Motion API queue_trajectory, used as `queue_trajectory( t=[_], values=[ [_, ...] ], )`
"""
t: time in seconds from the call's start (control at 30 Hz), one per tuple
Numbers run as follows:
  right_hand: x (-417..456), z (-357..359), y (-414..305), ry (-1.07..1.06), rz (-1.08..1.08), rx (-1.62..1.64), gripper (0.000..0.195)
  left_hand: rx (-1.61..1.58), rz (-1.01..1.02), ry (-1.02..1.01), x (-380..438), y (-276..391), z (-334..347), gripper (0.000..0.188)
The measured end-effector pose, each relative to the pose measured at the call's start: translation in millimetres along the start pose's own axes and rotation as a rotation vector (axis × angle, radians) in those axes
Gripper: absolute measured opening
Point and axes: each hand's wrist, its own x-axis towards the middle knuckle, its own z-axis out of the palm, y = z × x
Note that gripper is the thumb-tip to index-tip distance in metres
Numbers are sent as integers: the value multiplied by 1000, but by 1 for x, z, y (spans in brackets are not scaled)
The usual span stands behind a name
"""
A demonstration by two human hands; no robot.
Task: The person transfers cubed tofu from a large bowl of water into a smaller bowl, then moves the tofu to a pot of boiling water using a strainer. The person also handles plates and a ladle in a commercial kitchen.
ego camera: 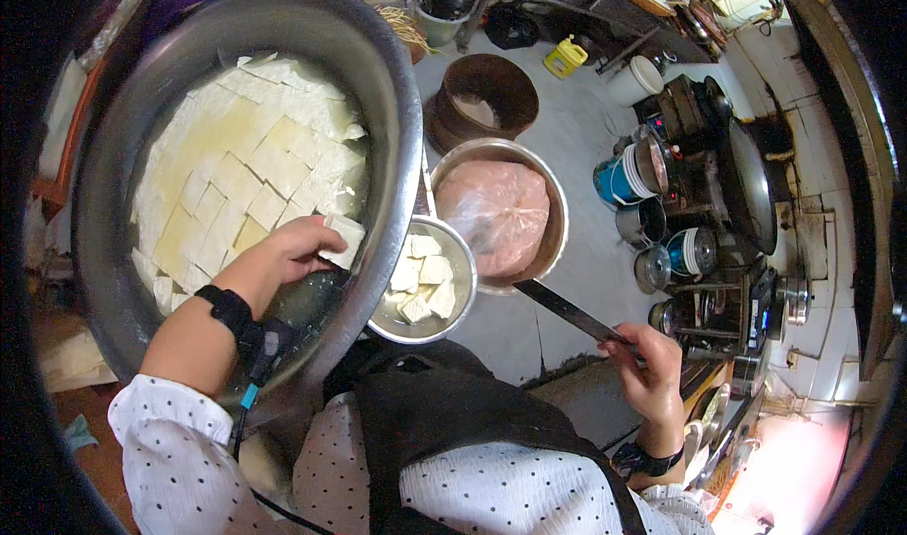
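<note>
My left hand [306, 246] grips a white tofu block [344, 242] above the near side of a large metal basin [397, 74]. Cut tofu slabs [241, 174] lie packed in cloudy liquid inside this basin. In my right hand [648, 365] is a dark, flat-bladed knife [567, 313], held over the floor and pointing toward the steel bowls. A small steel bowl [464, 252] beside the basin's rim contains several tofu pieces [425, 273]. Behind it, a wider steel bowl [560, 202] carries a tied plastic bag of pinkish contents [496, 209].
A brown round pot [521, 85] stands beyond the bowls on the grey floor [588, 174]. Farther off are a yellow jug [565, 57] and a white bucket [636, 82]. Blue buckets [615, 179], lidded pots and a large wok [751, 188] line the right side.
</note>
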Motion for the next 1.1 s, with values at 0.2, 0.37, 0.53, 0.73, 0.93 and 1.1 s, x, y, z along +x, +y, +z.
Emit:
queue_trajectory(
  t=[0.2,0.37,0.53,0.73,0.93,1.1],
  values=[
    [13,-6,15,14,-67,45,23,-246,251,-128,-108,34,21,39],
    [53,-5,10,132,-336,46,21,-624,527,-348,-180,57,86,47],
    [105,-13,-17,129,-794,-76,26,-815,388,-408,-175,40,151,73],
    [125,-13,-13,-19,-965,-241,33,-954,350,-292,-159,14,200,64],
    [133,0,27,-135,-934,-398,34,-1032,300,-184,-131,0,221,48],
    [117,-11,51,-110,-869,-226,34,-1031,184,-80,-83,-22,223,43]
  ],
)
